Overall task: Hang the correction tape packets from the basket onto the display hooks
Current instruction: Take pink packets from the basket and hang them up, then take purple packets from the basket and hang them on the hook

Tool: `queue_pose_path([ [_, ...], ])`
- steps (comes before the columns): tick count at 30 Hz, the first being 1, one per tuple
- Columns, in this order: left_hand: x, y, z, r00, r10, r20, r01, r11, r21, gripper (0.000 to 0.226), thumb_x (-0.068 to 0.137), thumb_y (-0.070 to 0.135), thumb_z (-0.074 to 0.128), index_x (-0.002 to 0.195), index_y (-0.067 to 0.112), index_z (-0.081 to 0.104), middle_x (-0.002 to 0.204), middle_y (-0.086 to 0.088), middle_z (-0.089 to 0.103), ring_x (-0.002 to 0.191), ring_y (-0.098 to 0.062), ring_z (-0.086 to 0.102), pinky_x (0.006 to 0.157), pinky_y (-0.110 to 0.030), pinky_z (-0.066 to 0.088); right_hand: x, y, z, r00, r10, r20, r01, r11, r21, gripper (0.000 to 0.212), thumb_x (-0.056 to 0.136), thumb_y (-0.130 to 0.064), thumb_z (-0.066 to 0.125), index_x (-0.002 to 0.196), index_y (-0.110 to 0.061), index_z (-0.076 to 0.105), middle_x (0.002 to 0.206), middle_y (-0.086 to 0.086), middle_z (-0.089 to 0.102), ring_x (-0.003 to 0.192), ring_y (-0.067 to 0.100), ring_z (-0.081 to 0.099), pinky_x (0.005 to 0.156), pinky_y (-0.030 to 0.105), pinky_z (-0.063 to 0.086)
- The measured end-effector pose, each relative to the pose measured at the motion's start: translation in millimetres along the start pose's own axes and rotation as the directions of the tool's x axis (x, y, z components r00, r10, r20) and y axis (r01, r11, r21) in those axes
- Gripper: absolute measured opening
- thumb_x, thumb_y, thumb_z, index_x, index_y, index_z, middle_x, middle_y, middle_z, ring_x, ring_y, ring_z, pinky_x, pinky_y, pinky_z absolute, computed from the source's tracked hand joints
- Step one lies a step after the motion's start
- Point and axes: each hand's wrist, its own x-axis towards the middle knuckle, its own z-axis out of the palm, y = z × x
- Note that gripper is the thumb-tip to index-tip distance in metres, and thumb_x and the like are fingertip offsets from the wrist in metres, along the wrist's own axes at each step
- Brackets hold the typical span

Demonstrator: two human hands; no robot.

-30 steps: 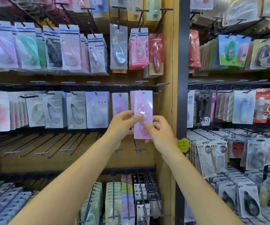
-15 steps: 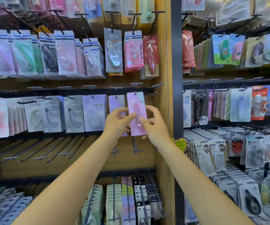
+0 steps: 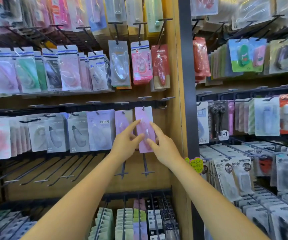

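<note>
Head view shows us both hands raised at a pink correction tape packet (image 3: pixel 144 118) in the middle row of the display. Our left hand (image 3: pixel 125 145) pinches the packet from its left edge, the index finger laid on the front and the thumb near the lower part. Our right hand (image 3: pixel 164 148) pinches it from the right edge in the same way — fingers on the front, thumb low. The packet stands upright, and its top hole is at the tip of a display hook (image 3: pixel 143 107); we cannot tell if the hook already passes through. Just beside it on the left hangs a lilac packet (image 3: pixel 122 118), and further left a row of grey packets (image 3: pixel 78 132). Below the hands two bare hooks (image 3: pixel 145 166) stick out from the wooden back panel (image 3: pixel 174 135).
</note>
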Motion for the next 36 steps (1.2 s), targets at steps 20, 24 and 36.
queue_pose_path([
  [20, -329.7, -190.3, 68.5, 0.979, -0.179, 0.102, 0.126, 0.913, 0.388, 0.040, 0.101, 0.042, 0.051, 0.125, 0.015, 0.068, 0.092, -0.004, 0.073, 0.068, -0.024, 0.067, 0.051, -0.029, 0.039, -311.3, 98.5, 143.2, 0.954, 0.241, 0.176, -0.239, 0.970, -0.032, 0.015, 0.100, -0.033, 0.053, 0.106, -0.024, 0.063, 0.092, -0.014, 0.053, 0.074, 0.007, 0.055, 0.069, 0.040, 0.051],
  [24, -447.2, -275.2, 89.6, 0.755, -0.568, 0.327, 0.389, 0.790, 0.474, 0.063, 0.097, 0.047, 0.050, 0.147, 0.008, 0.051, 0.128, -0.019, 0.060, 0.107, -0.040, 0.064, 0.076, -0.043, 0.048, -409.5, 145.5, 210.8, 0.688, 0.535, 0.490, -0.541, 0.829, -0.145, 0.015, 0.095, -0.025, 0.066, 0.108, -0.020, 0.060, 0.083, -0.015, 0.051, 0.070, 0.002, 0.052, 0.075, 0.033, 0.049],
  [36, -665.0, -369.1, 64.7, 0.422, -0.832, 0.359, 0.500, 0.544, 0.674, 0.099, 0.088, 0.077, 0.036, 0.163, 0.014, 0.027, 0.167, -0.028, 0.019, 0.151, -0.051, 0.026, 0.115, -0.065, 0.035, -568.9, 183.8, 314.5, 0.235, 0.777, 0.584, -0.658, 0.569, -0.493, 0.073, 0.091, -0.027, 0.074, 0.150, -0.009, 0.036, 0.149, 0.017, 0.032, 0.137, 0.029, 0.035, 0.098, 0.031, 0.039],
])
